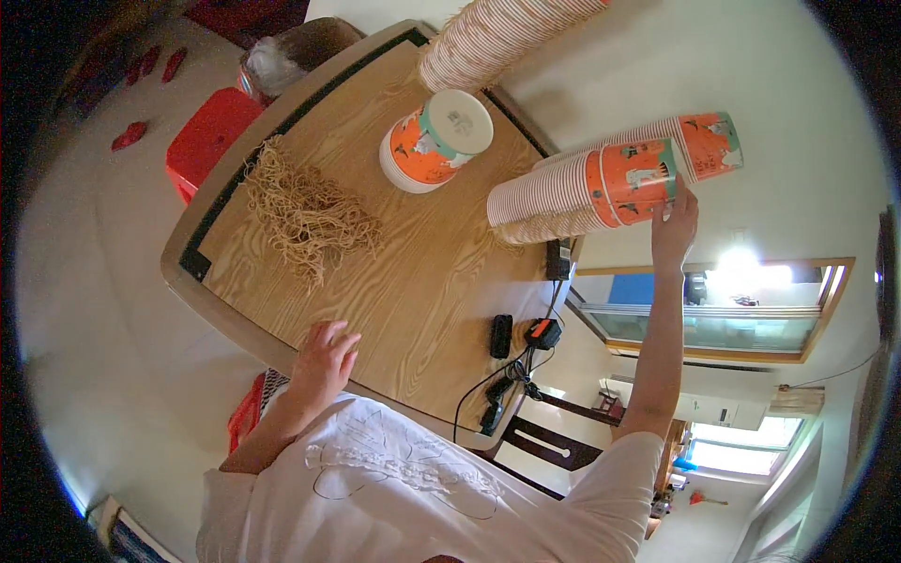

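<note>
My right hand [678,225] reaches up to the top of a tall stack of paper tubs [549,202], its fingers on the end of the uppermost orange and green tub [640,178]. Twine strands hang along the side of that stack. My left hand [324,361] rests by the table's near edge with loosely bent fingers and nothing in it. Ahead of it lies a tangled heap of tan twine [310,211]. A short stack of upside-down tubs [422,155] stands beyond the heap, showing a white base.
Behind stand another tub stack [709,145] and a long twine-fringed stack [507,38]. Black adapters and cables [526,361] lie at the wooden table's [404,310] right side. A red stool [211,136] is left of the table, and a dark chair [549,446] is at the right.
</note>
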`<state>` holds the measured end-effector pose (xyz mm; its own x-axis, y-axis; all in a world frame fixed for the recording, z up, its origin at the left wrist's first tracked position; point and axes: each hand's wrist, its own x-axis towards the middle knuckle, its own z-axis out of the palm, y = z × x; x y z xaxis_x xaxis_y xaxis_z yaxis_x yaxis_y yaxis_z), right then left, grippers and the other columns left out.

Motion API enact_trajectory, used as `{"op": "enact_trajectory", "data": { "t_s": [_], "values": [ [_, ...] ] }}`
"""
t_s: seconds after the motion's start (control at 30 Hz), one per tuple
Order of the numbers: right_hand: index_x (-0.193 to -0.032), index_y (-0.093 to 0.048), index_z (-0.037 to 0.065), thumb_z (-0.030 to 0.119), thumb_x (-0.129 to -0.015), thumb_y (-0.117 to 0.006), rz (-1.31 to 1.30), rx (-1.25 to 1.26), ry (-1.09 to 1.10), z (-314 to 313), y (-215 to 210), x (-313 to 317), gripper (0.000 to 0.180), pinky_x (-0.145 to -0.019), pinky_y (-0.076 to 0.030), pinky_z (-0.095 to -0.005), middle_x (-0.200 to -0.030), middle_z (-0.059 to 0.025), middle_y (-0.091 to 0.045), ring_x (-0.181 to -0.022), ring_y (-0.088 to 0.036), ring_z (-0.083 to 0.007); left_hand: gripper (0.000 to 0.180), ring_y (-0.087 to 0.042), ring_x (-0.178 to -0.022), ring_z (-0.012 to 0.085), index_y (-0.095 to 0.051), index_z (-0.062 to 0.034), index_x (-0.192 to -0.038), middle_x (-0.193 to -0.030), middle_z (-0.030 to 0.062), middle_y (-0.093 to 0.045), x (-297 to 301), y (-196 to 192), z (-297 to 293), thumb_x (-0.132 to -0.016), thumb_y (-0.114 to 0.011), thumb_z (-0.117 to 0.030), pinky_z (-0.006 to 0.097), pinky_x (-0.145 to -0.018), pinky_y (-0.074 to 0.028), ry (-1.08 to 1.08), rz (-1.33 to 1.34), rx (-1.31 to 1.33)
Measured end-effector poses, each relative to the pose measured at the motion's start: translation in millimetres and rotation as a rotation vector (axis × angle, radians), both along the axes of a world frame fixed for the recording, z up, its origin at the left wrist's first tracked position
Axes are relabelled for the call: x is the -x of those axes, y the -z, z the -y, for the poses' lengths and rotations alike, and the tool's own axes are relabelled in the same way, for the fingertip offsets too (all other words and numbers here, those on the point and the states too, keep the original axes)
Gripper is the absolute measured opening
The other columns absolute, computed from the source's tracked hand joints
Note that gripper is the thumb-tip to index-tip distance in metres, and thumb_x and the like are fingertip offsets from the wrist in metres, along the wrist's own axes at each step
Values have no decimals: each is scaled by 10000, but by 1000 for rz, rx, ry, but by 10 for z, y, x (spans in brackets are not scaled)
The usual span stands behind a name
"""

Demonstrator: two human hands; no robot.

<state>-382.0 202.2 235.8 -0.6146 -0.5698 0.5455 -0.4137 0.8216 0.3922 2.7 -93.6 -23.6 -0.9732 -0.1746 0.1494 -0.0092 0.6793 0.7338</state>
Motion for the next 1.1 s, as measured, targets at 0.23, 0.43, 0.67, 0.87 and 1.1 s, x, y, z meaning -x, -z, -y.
{"op": "enact_trajectory", "data": {
  "t_s": [0.23, 0.43, 0.67, 0.87, 1.1],
  "values": [
    [-1289, -399, 107, 104, -804, -543, -14, -11, 3, 46, 114, -53, 505, -877, -408, -420, -1126, -169, -480, -1040, -477, -330, 298, -464, -1032, 290, -579, -69, -1026, -1085, 105, -487, -7, -4, -2, -738, -632, -123, 398, -851, -425, 10, 26, 0],
    [-1290, -395, 105, 87, -787, -565, -6, -19, 22, 86, 159, -90, 532, -861, -413, -419, -1104, -165, -484, -1022, -485, -321, 302, -463, -1032, 291, -580, -70, -1027, -1090, 108, -482, -8, 34, -12, -735, -636, -118, 398, -854, -426, 13, 32, -29],
    [-1288, -394, 99, 78, -764, -581, -20, -29, 11, 109, 221, -103, 557, -843, -413, -418, -1088, -155, -482, -1001, -491, -313, 302, -466, -1022, 285, -576, -76, -1019, -1082, 101, -484, 6, 28, -16, -726, -639, -113, 394, -847, -429, 18, 10, -7],
    [-1262, -411, 93, 148, -724, -619, -92, -16, 8, 69, 322, -22, 580, -796, -421, -441, -1063, -149, -492, -977, -491, -329, 297, -468, -1019, 280, -576, -79, -1017, -1082, 99, -484, 23, 10, -16, -728, -637, -115, 398, -849, -426, 27, 24, -8],
    [-1259, -411, 83, 168, -718, -632, -61, 58, -25, 87, 414, 7, 591, -817, -407, -456, -1069, -159, -487, -998, -474, -341, 299, -474, -1011, 281, -578, -72, -1016, -1078, 101, -490, 37, 77, -59, -727, -639, -116, 391, -854, -421, 45, 22, -15]
  ]
}}
